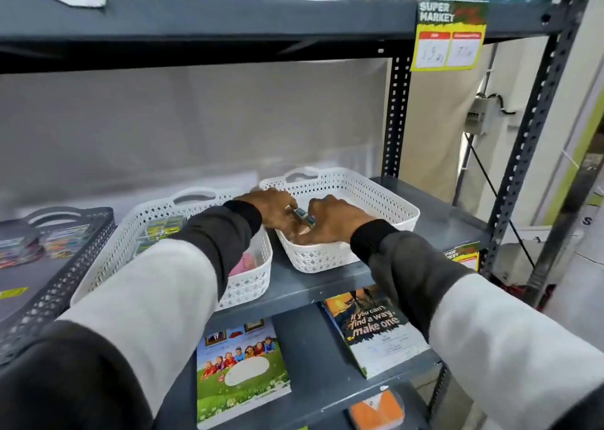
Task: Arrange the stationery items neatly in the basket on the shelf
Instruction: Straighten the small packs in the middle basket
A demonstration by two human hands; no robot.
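Our grey-and-black sleeves are reaching in; left hand and right hand are both pinching a small green-blue stationery pack low inside the right white basket on the grey shelf. Second white basket is sitting just left.

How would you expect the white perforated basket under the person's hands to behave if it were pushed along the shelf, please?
The white basket looks like thin perforated plastic and nearly empty, so probably light. On the smooth metal shelf it would likely slide easily. Low and wide, it seems unlikely to tip.
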